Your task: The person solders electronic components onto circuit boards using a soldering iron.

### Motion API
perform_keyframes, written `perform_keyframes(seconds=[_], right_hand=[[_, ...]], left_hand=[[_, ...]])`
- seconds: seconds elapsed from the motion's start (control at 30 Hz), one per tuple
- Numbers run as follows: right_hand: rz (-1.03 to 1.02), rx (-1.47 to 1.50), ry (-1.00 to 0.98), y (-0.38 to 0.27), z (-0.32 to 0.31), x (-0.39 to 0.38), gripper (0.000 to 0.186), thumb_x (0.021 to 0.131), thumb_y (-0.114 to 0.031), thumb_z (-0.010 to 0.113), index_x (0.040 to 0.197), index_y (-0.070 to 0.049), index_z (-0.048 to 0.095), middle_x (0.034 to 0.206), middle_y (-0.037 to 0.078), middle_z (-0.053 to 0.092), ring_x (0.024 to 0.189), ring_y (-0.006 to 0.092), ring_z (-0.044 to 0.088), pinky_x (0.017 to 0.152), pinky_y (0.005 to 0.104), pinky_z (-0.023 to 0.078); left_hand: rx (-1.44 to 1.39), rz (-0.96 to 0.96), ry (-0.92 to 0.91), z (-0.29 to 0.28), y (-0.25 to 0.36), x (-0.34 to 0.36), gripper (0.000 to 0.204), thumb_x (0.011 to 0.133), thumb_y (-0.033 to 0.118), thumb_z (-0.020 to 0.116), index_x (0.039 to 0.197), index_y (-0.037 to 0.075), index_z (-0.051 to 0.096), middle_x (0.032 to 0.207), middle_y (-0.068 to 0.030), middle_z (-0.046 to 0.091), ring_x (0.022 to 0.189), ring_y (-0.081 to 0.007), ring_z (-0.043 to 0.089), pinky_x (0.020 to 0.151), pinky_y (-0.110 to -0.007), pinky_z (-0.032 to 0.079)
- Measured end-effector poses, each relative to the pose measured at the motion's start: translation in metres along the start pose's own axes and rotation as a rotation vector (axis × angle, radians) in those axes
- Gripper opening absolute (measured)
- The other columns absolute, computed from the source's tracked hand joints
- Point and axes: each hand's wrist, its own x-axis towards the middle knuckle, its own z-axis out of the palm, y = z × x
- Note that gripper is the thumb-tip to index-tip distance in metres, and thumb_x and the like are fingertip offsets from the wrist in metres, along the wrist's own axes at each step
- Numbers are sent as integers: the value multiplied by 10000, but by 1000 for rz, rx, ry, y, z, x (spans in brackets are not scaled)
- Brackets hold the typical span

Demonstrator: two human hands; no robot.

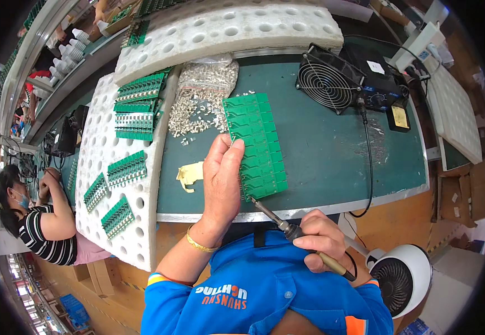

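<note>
A green circuit board panel [260, 146], scored into several strips, is tilted up above the bench in my left hand [223, 177]. That hand's fingers and thumb pinch its left edge. My right hand [323, 241] is wrapped round the handle of a soldering iron [276, 219]. The iron's tip is at the lower left corner of the panel; whether it touches cannot be made out. Small white connectors [189, 114] lie scattered left of the panel, in front of a clear plastic bag [209, 75] full of them. Nearest my left hand on the bench is a crumpled yellow piece [189, 176].
White foam trays with holes [94, 145] hold several green board strips [128, 169] on the left. A black fan [326, 78] and soldering station [379, 95] stand back right, a cable [370, 162] trailing forward. A white fan [402, 279] is lower right. Another person [47, 223] sits left.
</note>
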Motion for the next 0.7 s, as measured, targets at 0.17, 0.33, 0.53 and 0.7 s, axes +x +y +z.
perform_keyframes(seconds=[0.17,0.33,0.53,0.7], right_hand=[[0,2,-10,2,0,0,359,967,-375,617,1048,-31,681,767,79,571,622,227,544,599,365,472],[0,7,3,2,1,2,356,966,-369,619,1043,-27,681,764,78,583,619,222,552,601,366,474],[-3,6,4,3,0,2,353,965,-368,621,1033,-26,683,764,79,583,621,224,551,601,369,472],[5,8,-1,2,-1,0,336,960,-361,628,1035,-38,686,765,76,576,626,226,548,603,371,473]], left_hand=[[-14,-10,-6,-1,0,0,142,1011,161,484,948,48,541,903,-2,601,790,-38,511,697,-229,459],[-16,-24,-46,-7,-5,1,258,1013,186,465,1179,8,552,1093,-75,641,969,-114,610,883,-275,491],[-57,-1,4,2,0,1,152,1014,160,480,1008,35,566,952,-16,619,839,-52,545,757,-239,480],[-18,42,-2,-1,0,-1,156,1016,158,479,1032,30,565,968,-21,623,849,-52,547,763,-242,481]])
